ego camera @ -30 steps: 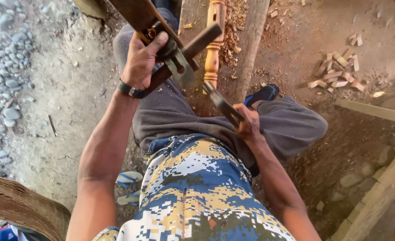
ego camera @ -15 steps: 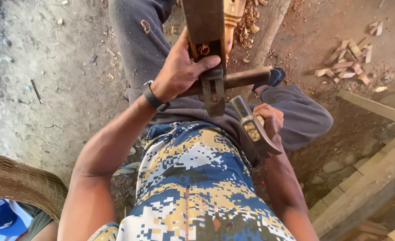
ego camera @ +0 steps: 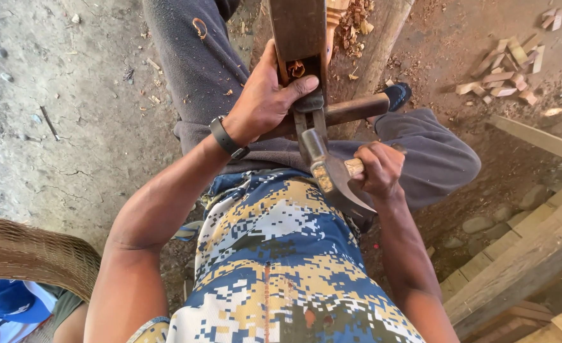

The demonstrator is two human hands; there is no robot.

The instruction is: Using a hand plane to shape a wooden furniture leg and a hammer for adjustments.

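A view from above of a seated person's lap and two bare hands, working over a dirt floor [ego camera: 90, 146]. At the centre is a wooden hand plane [ego camera: 298, 38], a long dark block pointing away from the person, with a curled shaving in its mouth and a wooden cross handle [ego camera: 357, 109] running out from its near end to the right. The left hand [ego camera: 265, 101], with a black wristband, is closed around the near end of the plane, thumb pressed across its metal blade. Just below the plane, toward the person, the right hand [ego camera: 377, 168] is closed around the wooden handle of a claw hammer [ego camera: 328, 171]; the hammer's metal head sits right at the end of the blade, though actual contact cannot be made out. To the right of the plane, well apart, a heap of small wood offcuts [ego camera: 506, 70] lies on the floor. Far below and left of the plane is the rim of a woven basket [ego camera: 33, 251].
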